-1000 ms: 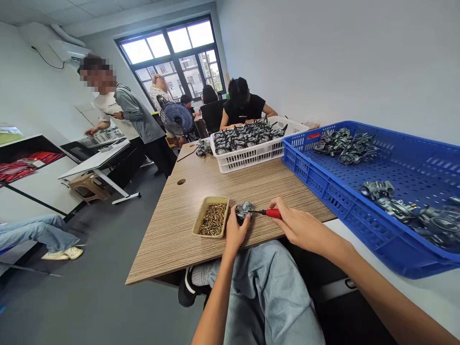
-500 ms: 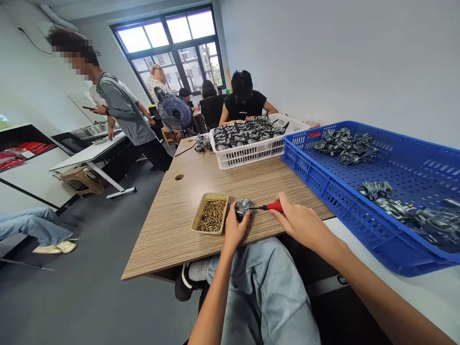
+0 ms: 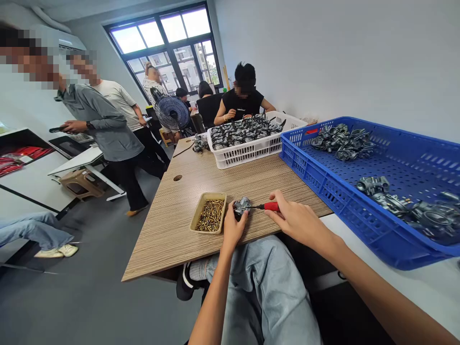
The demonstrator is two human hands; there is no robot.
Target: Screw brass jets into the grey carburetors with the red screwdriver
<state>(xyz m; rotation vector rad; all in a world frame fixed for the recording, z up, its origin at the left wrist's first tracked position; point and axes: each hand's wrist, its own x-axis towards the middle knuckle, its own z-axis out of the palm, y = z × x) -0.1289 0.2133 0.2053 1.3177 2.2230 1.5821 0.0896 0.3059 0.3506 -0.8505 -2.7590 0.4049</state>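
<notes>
Near the table's front edge, my left hand is closed around a grey metal carburetor body. My right hand grips the red handle of a screwdriver between thumb and fingers. The screwdriver lies almost level, its dark shaft pointing left with the tip at the carburetor's right side; the exact contact point is too small to make out. Just left of my left hand stands a small cream tray filled with brass-coloured threaded pieces.
A blue crate on the right holds loose carburetors. Behind the wooden table's middle, a white crate is packed with more. A person in black sits beyond it; two people walk at left near a fan.
The person in grey has moved left and closer, uncovering another person in a white shirt. The seated person's hand has risen. My hands keep nearly the same pose, screwdriver still at the carburetor.
</notes>
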